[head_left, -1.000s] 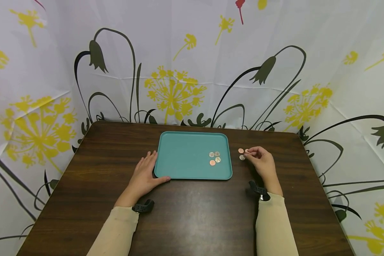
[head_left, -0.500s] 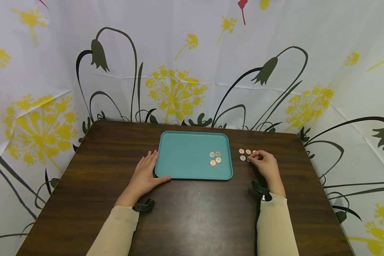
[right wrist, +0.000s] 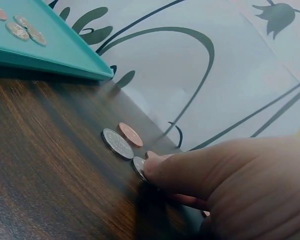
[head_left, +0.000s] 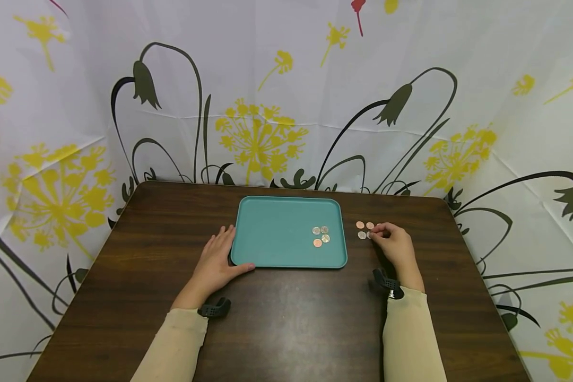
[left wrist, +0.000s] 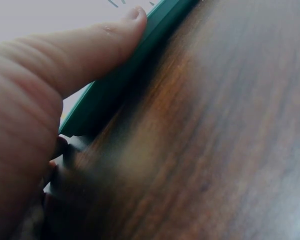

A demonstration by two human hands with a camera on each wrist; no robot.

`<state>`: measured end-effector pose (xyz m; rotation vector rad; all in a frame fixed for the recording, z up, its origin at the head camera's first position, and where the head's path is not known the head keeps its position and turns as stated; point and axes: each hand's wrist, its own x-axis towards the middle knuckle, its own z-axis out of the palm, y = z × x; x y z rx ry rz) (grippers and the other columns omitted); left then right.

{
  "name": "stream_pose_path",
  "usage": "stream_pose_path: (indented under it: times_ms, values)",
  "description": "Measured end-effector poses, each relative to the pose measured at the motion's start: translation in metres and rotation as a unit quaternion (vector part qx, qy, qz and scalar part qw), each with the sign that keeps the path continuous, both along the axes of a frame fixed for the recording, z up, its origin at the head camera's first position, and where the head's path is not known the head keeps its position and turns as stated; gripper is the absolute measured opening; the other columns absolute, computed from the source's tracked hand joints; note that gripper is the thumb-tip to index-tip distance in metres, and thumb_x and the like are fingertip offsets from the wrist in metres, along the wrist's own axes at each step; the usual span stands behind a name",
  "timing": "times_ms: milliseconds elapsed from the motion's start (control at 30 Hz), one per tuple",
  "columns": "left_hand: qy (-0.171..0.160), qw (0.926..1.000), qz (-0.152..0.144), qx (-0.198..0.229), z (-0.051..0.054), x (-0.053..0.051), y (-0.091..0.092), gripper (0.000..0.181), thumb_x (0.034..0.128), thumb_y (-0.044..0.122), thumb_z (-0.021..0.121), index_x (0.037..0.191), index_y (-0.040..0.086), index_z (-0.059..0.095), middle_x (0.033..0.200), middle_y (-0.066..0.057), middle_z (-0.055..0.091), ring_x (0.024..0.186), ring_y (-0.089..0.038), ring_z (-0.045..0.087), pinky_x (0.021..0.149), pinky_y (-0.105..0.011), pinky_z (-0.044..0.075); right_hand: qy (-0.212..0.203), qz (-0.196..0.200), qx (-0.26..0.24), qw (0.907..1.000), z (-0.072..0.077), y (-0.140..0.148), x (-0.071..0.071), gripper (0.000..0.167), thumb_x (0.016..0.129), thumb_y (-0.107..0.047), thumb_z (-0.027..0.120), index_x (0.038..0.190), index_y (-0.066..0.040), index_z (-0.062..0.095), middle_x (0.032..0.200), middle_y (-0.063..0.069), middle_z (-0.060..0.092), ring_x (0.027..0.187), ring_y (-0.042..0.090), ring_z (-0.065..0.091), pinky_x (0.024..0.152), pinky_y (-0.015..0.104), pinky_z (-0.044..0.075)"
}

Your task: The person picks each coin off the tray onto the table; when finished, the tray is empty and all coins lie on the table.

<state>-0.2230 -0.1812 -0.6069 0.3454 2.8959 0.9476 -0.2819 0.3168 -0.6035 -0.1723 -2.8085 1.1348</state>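
My left hand rests at the near left corner of the teal tray, fingers straight along its left side. Its thumb lies over the front rim in the left wrist view. To the right of the tray, my right hand pinches a silver coin between thumb and fingertips, low at the table. Beside that coin lie another silver coin and a copper coin. A second copper coin sits behind the fingertips. Part of the pinched coin is hidden by the thumb.
Several coins, silver ones and a copper one, lie in the right part of the tray. Both stand on a dark wooden table. A flower-printed white curtain hangs behind the table.
My right hand has shifted slightly right and nearer since one second ago, from a copper coin to the silver coin. My left hand and the tray stay in place.
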Motion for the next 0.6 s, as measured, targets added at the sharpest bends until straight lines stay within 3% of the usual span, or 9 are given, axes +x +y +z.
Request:
stream_pose_path:
  times_ms: [200, 600]
  values:
    - [0.0, 1.0, 0.0, -0.001, 0.0, 0.0003, -0.0004, 0.124, 0.0902, 0.068, 0.081, 0.175, 0.004, 0.018, 0.183, -0.02, 0.017, 0.171, -0.042, 0.01, 0.138, -0.064, 0.006, -0.01, 0.023, 0.007, 0.9997, 0.0014, -0.0005, 0.0002, 0.016, 0.1, -0.024, 0.082, 0.106, -0.01, 0.08, 0.097, 0.01, 0.077, 0.09, 0.026, 0.064, 0.082, 0.035, 0.047]
    - [-0.001, 1.0, 0.0, -0.001, -0.0013, -0.0002, -0.0009, 0.124, 0.0899, 0.068, 0.081, 0.175, 0.005, 0.017, 0.183, -0.018, 0.016, 0.172, -0.041, 0.01, 0.139, -0.063, 0.007, -0.015, 0.023, -0.01, 0.9996, 0.0044, 0.0035, 0.0018, 0.016, 0.101, -0.023, 0.081, 0.104, -0.008, 0.08, 0.106, 0.014, 0.079, 0.097, 0.027, 0.064, 0.086, 0.038, 0.047]
